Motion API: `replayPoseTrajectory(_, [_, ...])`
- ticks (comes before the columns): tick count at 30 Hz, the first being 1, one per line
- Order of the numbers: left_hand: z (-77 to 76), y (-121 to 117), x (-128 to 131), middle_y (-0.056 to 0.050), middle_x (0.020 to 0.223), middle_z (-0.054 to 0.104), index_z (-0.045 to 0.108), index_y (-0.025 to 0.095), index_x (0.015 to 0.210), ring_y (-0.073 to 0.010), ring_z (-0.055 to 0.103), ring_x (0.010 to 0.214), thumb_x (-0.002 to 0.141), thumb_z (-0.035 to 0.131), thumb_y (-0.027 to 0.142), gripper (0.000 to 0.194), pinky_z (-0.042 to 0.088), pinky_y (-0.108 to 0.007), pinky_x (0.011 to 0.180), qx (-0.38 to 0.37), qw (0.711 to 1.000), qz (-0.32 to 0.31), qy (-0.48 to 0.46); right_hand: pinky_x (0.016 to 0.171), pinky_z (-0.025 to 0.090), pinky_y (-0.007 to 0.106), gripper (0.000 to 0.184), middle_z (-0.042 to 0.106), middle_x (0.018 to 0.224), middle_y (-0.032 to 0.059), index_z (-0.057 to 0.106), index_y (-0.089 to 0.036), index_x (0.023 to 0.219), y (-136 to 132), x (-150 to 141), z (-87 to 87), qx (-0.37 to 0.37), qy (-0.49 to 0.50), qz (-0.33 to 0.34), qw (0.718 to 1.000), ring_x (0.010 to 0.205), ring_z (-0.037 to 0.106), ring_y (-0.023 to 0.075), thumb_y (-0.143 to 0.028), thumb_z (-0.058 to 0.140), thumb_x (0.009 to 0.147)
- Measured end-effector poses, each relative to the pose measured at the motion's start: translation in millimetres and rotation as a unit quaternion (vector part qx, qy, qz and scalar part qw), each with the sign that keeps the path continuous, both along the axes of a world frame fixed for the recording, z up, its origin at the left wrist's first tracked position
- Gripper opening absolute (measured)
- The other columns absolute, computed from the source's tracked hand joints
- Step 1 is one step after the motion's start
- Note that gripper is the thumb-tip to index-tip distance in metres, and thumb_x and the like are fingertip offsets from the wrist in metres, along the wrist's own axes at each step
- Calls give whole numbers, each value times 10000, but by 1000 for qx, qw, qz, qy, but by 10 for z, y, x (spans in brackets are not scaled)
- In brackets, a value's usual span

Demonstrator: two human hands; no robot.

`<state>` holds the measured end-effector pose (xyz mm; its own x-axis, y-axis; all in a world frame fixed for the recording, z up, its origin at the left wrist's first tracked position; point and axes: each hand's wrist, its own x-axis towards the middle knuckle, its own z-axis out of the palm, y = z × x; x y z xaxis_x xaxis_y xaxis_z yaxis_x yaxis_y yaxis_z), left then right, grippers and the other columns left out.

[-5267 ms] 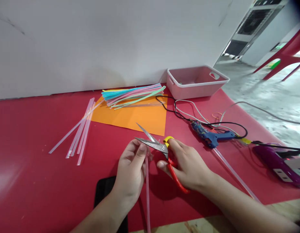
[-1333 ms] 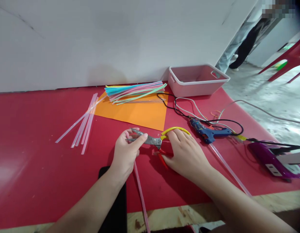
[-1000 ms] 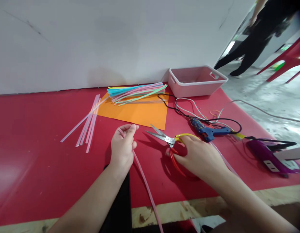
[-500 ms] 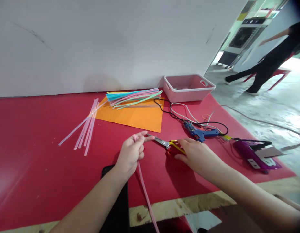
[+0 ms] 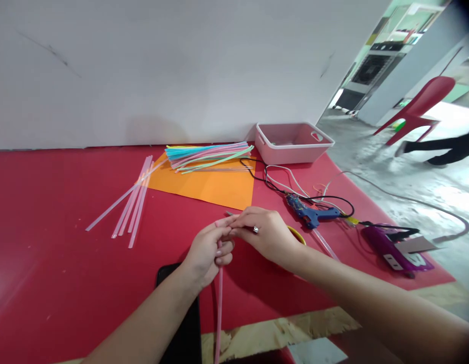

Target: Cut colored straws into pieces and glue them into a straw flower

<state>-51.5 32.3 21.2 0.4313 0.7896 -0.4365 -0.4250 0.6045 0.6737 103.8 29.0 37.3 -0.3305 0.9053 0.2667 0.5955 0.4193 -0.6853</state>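
Note:
My left hand (image 5: 211, 250) is closed around a pink pipe cleaner (image 5: 219, 313), whose long end hangs down past the table's front edge. A bit of its pink shows looped at the left index finger. My right hand (image 5: 266, 235), wearing a ring, pinches at the left fingertips, where the short end of the pipe cleaner is mostly hidden. Under the right hand lie scissors; only their yellow handle (image 5: 297, 235) and the blade tip show. Beyond the hands, a bundle of coloured pipe cleaners (image 5: 207, 154) rests on an orange sheet (image 5: 211, 187).
Several translucent glue sticks (image 5: 135, 207) lie on the left. A pink basket (image 5: 295, 151) stands at the back right. Near my right arm are a blue glue gun (image 5: 313, 215) with cables and a purple power strip (image 5: 395, 250). A black phone-like slab (image 5: 181, 323) is under my left forearm.
My right hand has let go of the scissors' yellow handle, leaving them on the table, and moved left to the left fingertips. A person in the background has moved mostly out of view.

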Motion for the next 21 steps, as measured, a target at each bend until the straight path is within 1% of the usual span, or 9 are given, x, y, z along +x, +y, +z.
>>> replayPoseTrajectory(3, [28,14,-15,24,692,536,586,121,1000,5,185,352,777,489,141,244,127,-148,353,-6,1000,10,-18,693,480,210,104,715,791,7,713,-192,811,77,-7,-18,-21,1,-7,1000,741,656,116,-172,625,862])
replayPoseTrajectory(5, [38,13,-17,-3,672,580,564,122,1008,-6,155,348,801,438,177,249,116,-156,357,-5,1000,4,-14,602,440,191,144,689,706,-21,666,-190,789,231,65,-30,-16,-37,-69,997,633,621,99,-253,588,892])
replayPoseTrajectory(7, [34,5,-14,-24,610,600,541,139,1003,-26,127,354,839,378,235,251,110,-163,366,-7,1000,-20,2,545,393,201,236,623,596,-41,590,-192,747,506,236,-13,22,-77,-179,981,538,561,101,-347,536,917])
replayPoseTrajectory(9, [22,-5,-8,-36,559,594,521,161,975,-48,138,375,870,323,303,265,113,-167,379,-12,998,-61,6,564,366,238,305,590,605,-16,556,-194,758,873,505,62,57,-88,-256,961,573,541,132,-385,429,959])
replayPoseTrajectory(11, [14,-12,-1,-52,562,597,510,173,947,-65,186,406,888,296,352,286,130,-169,394,-22,995,-101,-2,630,369,273,362,591,657,22,542,-192,723,1257,831,190,86,-104,-318,938,656,549,166,-410,386,966])
replayPoseTrajectory(14, [10,-19,6,-93,639,636,513,162,883,-69,242,449,897,317,332,259,166,-171,412,-29,991,-127,5,749,390,325,310,640,810,84,607,-165,794,1706,1287,412,92,-130,-389,907,815,579,216,-372,431,943])
replayPoseTrajectory(16, [5,-28,8,-99,665,646,504,158,811,-62,258,466,897,359,278,207,186,-168,423,-21,992,-123,24,814,394,348,201,660,916,110,648,-134,940,1871,1486,534,72,-141,-394,905,890,588,228,-297,551,875])
replayPoseTrajectory(19, [-7,-45,11,-45,636,605,480,167,739,-61,302,492,893,442,229,170,211,-160,435,1,994,-106,29,837,393,346,408,638,1076,189,593,-37,1168,1915,1579,661,48,-140,-379,913,958,582,212,-309,572,864])
replayPoseTrajectory(21, [-10,-54,13,-25,674,589,516,161,735,-62,375,531,875,514,225,153,257,-159,447,13,995,-94,29,791,400,318,509,621,1089,245,567,41,1167,1807,1518,712,37,-127,-364,922,933,586,182,-395,436,940])
